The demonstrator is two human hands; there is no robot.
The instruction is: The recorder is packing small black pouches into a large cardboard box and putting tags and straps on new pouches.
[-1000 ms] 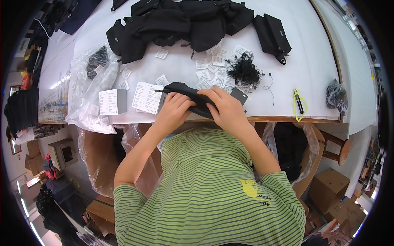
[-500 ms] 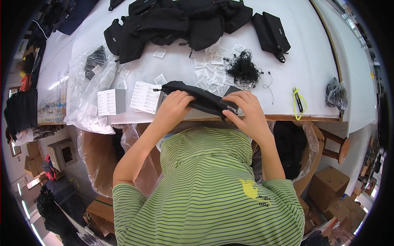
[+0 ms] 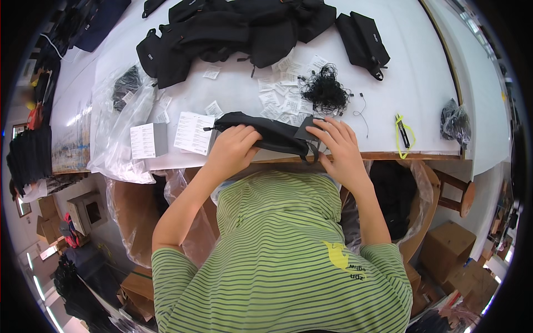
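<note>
A narrow black fabric pouch (image 3: 269,132) lies across the table's near edge, with a zipper pull at its left end and a loop at its right. My left hand (image 3: 236,145) is closed on its left part, fingers on top. At the right end, my right hand (image 3: 340,145) has its fingertips on a small dark card (image 3: 306,129), apparently a hang tag, which rests against the pouch. The right thumb is lower, beside the loop; what lies under the fingers is partly hidden.
Beyond the pouch lie scattered white labels (image 3: 288,102) and a tangle of black tag strings (image 3: 326,91). White card stacks (image 3: 193,133) and a clear plastic bag (image 3: 114,130) are left. Yellow-handled snips (image 3: 402,135) lie right. Black pouches (image 3: 239,33) are heaped at the back.
My right hand has shifted slightly right; its thumb has come off the pouch's end, and the dark card shows more. The left hand keeps its hold.
</note>
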